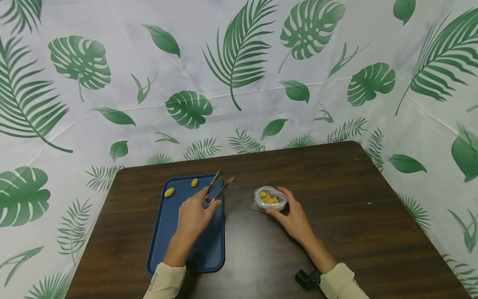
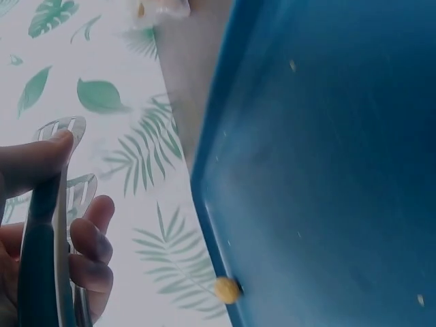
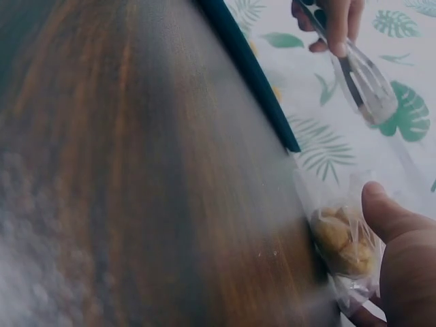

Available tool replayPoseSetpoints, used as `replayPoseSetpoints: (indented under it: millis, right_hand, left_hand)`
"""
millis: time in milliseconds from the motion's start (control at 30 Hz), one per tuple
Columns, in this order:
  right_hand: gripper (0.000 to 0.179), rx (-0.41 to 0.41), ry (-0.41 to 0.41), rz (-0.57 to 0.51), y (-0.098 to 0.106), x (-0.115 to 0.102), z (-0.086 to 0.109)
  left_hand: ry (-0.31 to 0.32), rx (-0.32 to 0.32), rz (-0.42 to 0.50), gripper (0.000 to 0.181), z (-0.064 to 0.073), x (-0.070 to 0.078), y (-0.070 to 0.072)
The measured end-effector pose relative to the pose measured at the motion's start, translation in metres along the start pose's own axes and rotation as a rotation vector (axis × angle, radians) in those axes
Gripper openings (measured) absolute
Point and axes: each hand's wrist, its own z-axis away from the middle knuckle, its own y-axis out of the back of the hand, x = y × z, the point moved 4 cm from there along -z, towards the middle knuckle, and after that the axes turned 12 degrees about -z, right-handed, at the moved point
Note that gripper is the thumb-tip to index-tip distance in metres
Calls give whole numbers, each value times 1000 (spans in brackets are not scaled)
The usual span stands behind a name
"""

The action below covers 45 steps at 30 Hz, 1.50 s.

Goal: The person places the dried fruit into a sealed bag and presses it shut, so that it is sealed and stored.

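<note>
My left hand (image 1: 195, 214) grips a pair of metal tongs (image 1: 224, 189) above the far right part of a blue tray (image 1: 186, 232). The tong tips stand apart, with nothing visible between them. Two small yellow oval pieces (image 1: 169, 192) lie near the tray's far edge. To the right of the tray, a clear plastic bag (image 1: 283, 202) stands on the table with its mouth open upward. Several yellow pieces (image 3: 340, 238) are inside it. My right hand (image 1: 295, 216) holds the bag's right side between thumb and fingers; the fingers behind it are partly hidden.
The dark wooden table (image 1: 358, 232) ends at a wall hung with leaf-print cloth (image 1: 239, 120). A black device (image 1: 308, 279) sits by the right wrist. Tiny crumbs (image 2: 293, 66) dot the tray, and a pale fleck (image 1: 369, 203) lies on the table's right side.
</note>
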Motion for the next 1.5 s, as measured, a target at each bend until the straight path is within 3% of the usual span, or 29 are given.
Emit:
replayPoseSetpoints:
  millis: [233,500,867,1500]
  right_hand:
    - [82,-5,-21,-1,1,-1,-1]
    - [82,-10,-19,8,2,-4,-3]
    - [82,-8,-20,19,2,-4,-5]
    - [82,-16,-41,33,0,0,-1]
  left_hand:
    - [86,-32,6,40,1,-16,2]
    - [124,-54,-13,46,4,-29,1]
    - [159,-9,-27,48,5,-43,8]
    - [224,-69,-114,57,3,-61,3]
